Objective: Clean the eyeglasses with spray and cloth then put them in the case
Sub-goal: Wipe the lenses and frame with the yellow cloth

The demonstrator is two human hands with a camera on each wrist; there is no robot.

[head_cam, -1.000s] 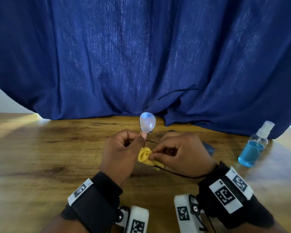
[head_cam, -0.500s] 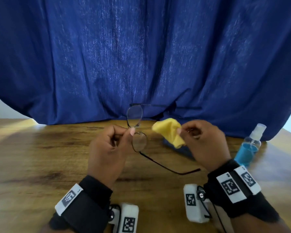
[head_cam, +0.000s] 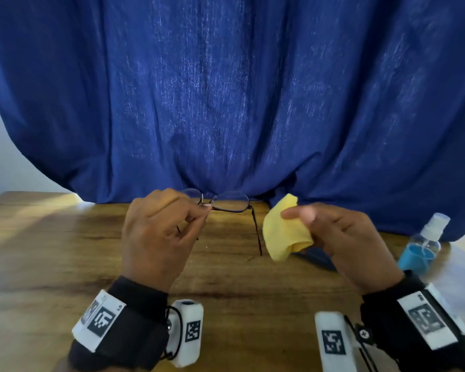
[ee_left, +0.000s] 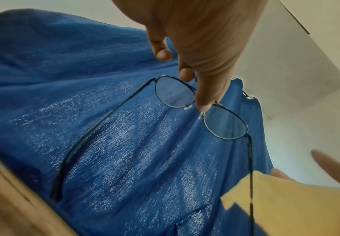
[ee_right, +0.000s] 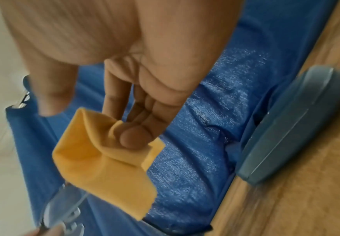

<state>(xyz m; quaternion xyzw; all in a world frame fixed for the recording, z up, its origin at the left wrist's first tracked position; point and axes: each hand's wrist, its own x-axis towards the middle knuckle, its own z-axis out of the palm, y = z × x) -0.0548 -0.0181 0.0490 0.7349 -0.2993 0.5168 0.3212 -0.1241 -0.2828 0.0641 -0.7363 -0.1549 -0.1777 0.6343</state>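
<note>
My left hand (head_cam: 156, 234) pinches the thin black-framed eyeglasses (head_cam: 230, 202) at the bridge and holds them level above the wooden table, temples unfolded and pointing toward me. In the left wrist view the thumb and fingertips grip the eyeglasses (ee_left: 224, 123) between the two lenses. My right hand (head_cam: 341, 237) holds a crumpled yellow cloth (head_cam: 282, 228) just right of the glasses, apart from them. The cloth (ee_right: 104, 158) is pinched between thumb and fingers. A dark blue glasses case (ee_right: 294, 126) lies on the table under the right hand, mostly hidden in the head view.
A clear spray bottle (head_cam: 423, 244) of blue liquid with a white nozzle stands at the right of the table. A dark blue curtain (head_cam: 226, 89) hangs behind and drapes onto the table's (head_cam: 51, 251) back edge.
The right hand pulled the yellow cloth off the lens and moved right. The left hand turned the glasses from upright to level and lifted them slightly.
</note>
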